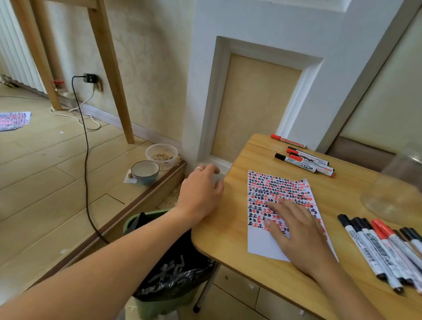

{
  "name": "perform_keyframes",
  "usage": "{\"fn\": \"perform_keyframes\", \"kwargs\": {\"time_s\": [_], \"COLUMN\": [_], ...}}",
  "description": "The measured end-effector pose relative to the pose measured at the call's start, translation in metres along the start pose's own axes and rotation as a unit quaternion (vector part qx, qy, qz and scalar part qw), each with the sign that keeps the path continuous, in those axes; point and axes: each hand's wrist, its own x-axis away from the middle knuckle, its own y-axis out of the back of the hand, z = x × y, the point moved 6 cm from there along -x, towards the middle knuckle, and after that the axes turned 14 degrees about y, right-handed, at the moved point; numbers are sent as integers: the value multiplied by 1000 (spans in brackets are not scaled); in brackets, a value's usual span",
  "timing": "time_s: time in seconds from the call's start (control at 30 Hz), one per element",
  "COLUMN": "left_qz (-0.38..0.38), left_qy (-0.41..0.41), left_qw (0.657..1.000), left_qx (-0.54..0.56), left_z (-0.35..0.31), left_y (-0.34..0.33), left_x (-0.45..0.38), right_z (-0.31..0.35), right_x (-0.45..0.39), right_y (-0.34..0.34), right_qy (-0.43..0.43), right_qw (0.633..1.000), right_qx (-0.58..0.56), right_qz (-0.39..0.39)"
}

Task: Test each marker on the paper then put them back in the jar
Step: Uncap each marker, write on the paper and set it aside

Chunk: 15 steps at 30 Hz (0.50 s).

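Observation:
A white paper (pixel 266 246) covered in red and black marks lies on the small wooden table (pixel 225 234). My right hand (pixel 297 228) rests flat on the paper, fingers spread. My left hand (pixel 201 191) hovers at the table's left edge with loosely curled fingers, holding nothing. Several black and red markers (pixel 386 249) lie in a row at the right. More markers (pixel 305 161) lie at the far side of the table, one red-capped marker (pixel 288 140) apart from them. The clear jar (pixel 404 184) stands at the right edge.
A green bin (pixel 163 304) with a black liner stands on the floor beside the table. Two bowls (pixel 145 171) sit on the floor by the wall. A black cable (pixel 86 158) runs from a wall socket. Another marked sheet (pixel 6 121) lies far left.

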Motion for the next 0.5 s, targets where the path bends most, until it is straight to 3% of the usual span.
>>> {"fn": "perform_keyframes", "kwargs": {"time_s": [0.17,0.27,0.5], "left_qz": [82,132,125], "left_qy": [-129,-145,-135], "left_qw": [987,977,978], "left_qx": [-43,-80,-98], "left_z": [-59,-74,-81], "left_y": [-52,-81,-106], "left_x": [18,17,6], "right_z": [2,4,3], "right_x": [0,0,2], "right_y": [-1,-1,0], "right_qy": [2,2,-3], "right_qw": [1000,1000,1000], "right_qx": [16,22,13], "right_qz": [3,6,17]}}
